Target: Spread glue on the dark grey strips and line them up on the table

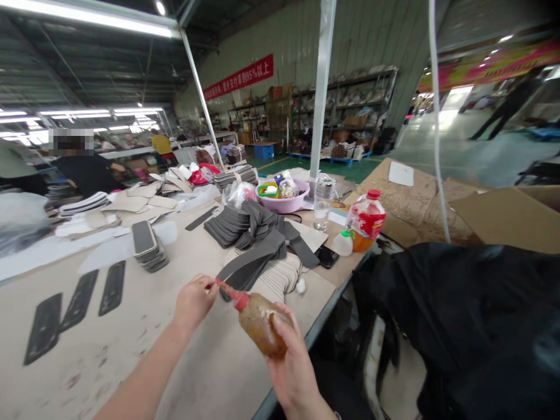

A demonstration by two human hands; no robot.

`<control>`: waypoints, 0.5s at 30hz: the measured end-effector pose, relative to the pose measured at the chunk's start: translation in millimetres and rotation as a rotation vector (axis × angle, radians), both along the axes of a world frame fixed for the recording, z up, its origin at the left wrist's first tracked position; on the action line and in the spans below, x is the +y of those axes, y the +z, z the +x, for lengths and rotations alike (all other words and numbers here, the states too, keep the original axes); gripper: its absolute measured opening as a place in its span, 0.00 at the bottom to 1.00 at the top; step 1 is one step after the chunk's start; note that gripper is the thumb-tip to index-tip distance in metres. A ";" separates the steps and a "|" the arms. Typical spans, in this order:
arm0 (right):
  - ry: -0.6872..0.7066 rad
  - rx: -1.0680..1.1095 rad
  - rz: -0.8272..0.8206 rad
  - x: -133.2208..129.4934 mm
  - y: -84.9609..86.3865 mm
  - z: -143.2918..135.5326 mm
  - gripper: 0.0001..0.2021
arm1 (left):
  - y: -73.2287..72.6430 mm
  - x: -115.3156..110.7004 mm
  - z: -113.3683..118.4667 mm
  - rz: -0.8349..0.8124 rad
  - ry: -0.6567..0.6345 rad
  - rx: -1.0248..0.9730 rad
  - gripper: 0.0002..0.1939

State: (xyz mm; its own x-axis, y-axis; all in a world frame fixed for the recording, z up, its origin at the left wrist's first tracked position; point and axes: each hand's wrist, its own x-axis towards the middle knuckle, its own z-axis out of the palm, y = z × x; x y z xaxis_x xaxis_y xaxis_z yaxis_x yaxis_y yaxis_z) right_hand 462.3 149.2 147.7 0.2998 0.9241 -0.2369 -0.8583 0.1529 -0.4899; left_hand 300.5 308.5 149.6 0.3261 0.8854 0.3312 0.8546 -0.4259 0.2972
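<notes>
My right hand (291,356) is wrapped round a translucent bottle (263,324) of brownish stuff, tilted with its red nozzle towards the left. My left hand (195,300) pinches at the tip of that nozzle; whether something small is between the fingers is hidden. Below and to the left, three dark grey strips (81,299) with a shiny surface lie on the tabletop (144,303). A stack of small dark-topped pieces (149,248) stands behind them. Beyond my hands is a heap of dark grey strips (256,233), beside a fanned row of beige pieces (280,277).
At the back right of the table are a pink basin (284,202), a clear jar (322,204), a red-labelled bottle (366,221), a small green-capped bottle (343,244) and a phone (326,256). Black cloth (472,315) hangs at the right. A person (87,169) is at the far left.
</notes>
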 end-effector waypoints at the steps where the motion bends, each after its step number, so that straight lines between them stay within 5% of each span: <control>1: 0.005 -0.011 -0.002 -1.4 1.0 0.3 0.22 | 2.8 -16.2 -18.5 0.020 0.034 0.034 0.16; 4: 0.048 -0.077 -0.012 -6.3 0.1 -1.9 0.21 | -0.2 -74.9 -77.2 0.063 0.132 0.177 0.17; 8: 0.146 -0.204 -0.009 -14.9 -7.8 -17.2 0.22 | -24.5 -156.3 -137.8 0.009 0.198 0.291 0.17; 11: 0.231 -0.350 0.011 -24.4 -14.6 -36.5 0.23 | -45.2 -200.8 -161.4 -0.093 0.234 0.280 0.17; 15: 0.321 -0.599 0.065 -37.9 -24.0 -64.4 0.23 | -70.0 -229.6 -179.4 -0.065 0.217 0.135 0.18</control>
